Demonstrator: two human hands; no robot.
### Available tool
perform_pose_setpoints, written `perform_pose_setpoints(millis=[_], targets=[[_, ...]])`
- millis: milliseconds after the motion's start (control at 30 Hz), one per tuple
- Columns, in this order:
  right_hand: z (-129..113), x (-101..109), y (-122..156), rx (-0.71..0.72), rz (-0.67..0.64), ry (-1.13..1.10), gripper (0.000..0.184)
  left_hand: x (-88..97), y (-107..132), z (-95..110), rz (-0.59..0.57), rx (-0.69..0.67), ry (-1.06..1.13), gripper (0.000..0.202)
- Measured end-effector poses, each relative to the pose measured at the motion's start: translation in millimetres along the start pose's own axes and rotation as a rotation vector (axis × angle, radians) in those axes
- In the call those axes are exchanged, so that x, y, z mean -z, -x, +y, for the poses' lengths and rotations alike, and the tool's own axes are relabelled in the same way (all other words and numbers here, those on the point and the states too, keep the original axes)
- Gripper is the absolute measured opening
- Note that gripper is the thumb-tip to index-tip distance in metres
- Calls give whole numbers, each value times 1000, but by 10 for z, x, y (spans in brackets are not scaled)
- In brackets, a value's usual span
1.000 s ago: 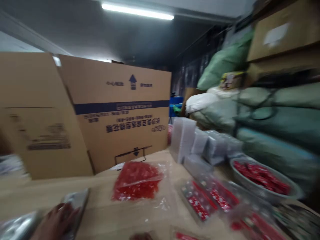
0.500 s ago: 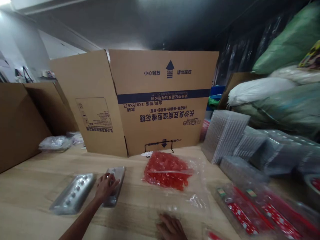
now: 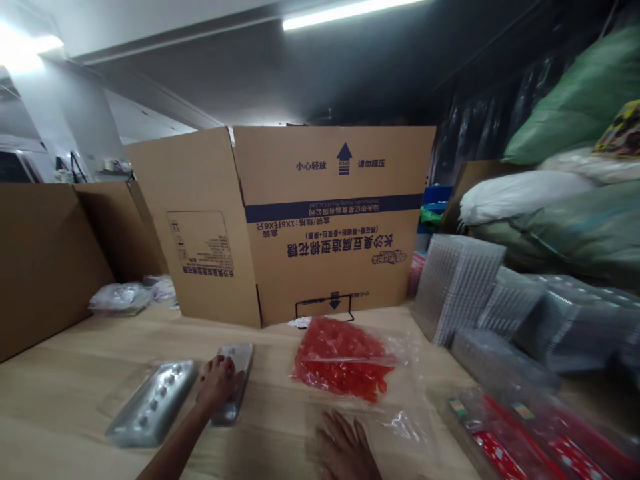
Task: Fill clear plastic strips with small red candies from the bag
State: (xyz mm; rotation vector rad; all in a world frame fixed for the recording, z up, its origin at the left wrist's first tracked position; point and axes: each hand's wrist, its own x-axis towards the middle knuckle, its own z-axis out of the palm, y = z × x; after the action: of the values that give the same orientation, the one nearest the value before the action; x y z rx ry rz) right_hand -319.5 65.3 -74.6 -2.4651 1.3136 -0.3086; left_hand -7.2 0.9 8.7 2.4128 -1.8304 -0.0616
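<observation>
My left hand (image 3: 216, 385) rests with curled fingers over a narrow clear plastic tray (image 3: 244, 373), gripping its left edge; the fingertips are partly hidden. To its left lies a wider stack of clear plastic trays (image 3: 159, 407) with a row of round bumps. My right hand (image 3: 345, 443) is open at the bottom middle, its fingers spread, palm down by the loose end of a clear plastic bag. Beyond it lies the bag of red pieces (image 3: 345, 360), with several pieces at its mouth.
A large cardboard box (image 3: 330, 267) stands across the back. At right are tall stacks of clear plastic trays (image 3: 457, 287) and clear packs with red contents (image 3: 500, 440). Plastic-wrapped items (image 3: 120, 298) lie at the back left, near another cardboard box (image 3: 45, 267).
The view has tilted upward, so the scene sits lower. My right hand has reached farther forward and its fingers have spread. My left hand stays on the narrow tray.
</observation>
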Motion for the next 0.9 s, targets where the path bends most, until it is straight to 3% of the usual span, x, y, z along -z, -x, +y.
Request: perform_pose_setpoints(millis=[133, 300, 433, 500, 567, 667, 733, 833, 900], targets=[[-244, 382, -454, 1, 78, 12, 54, 0, -10, 164, -27, -88, -94, 31], [-32, 407, -983, -82, -14, 100, 50, 73, -19, 243, 38, -152, -150, 33], [164, 480, -1071, -116, -9, 95, 47, 368, 160, 308, 167, -163, -140, 38], [168, 562, -1034, -133, -1, 88, 44, 408, 352, 422, 131, -240, -105, 40], [111, 654, -949, -136, 8, 81, 42, 285, 569, 578, 9, -278, -54, 40], [-47, 737, -703, -90, 56, 43, 38, -101, 805, 760, -190, -234, 6, 35], [-152, 682, -485, -31, 96, -16, 33, -325, 855, 778, -279, -251, 31, 29], [-229, 354, -226, 78, 60, -77, 27, -456, 843, 688, -336, -324, 39, 23], [-234, -3, -185, 144, 5, -34, 28, -455, 839, 632, -341, -320, 19, 45]])
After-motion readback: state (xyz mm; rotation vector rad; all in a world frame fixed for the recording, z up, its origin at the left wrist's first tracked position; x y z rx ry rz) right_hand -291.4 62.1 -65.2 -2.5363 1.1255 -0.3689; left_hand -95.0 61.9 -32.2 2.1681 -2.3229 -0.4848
